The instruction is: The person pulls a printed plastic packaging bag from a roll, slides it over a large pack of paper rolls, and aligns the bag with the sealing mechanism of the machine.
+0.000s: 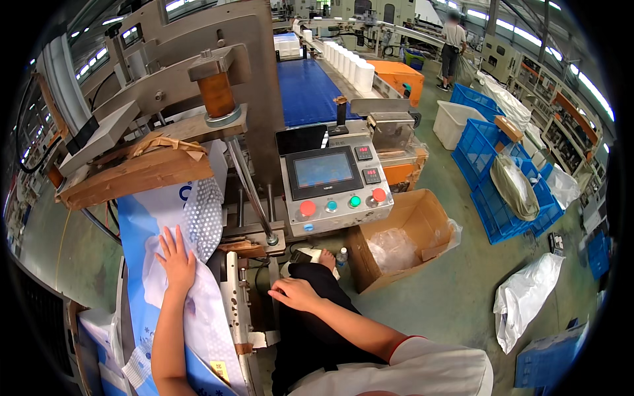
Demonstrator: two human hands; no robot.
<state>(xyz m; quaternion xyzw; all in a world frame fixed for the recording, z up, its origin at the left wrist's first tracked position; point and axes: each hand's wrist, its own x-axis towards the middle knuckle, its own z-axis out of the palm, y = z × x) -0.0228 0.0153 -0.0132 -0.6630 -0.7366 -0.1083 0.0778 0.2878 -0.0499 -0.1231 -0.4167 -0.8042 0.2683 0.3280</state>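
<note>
My left hand lies flat, fingers spread, on a blue and white printed plastic bag. The bag stretches along the machine's narrow bed, and its far end runs under a wood-faced press head. A dotted, semi-transparent part of the bag bulges beside the press post. My right hand rests on my dark-trousered knee, fingers loosely bent and nothing visible in them. Ahead of it sits the control panel, with a screen and several coloured buttons.
An open cardboard box with clear plastic film stands right of my knee. Beyond the panel runs a blue conveyor belt, flanked by white rolls. Blue crates and a white sack occupy the right floor. Another person stands far off.
</note>
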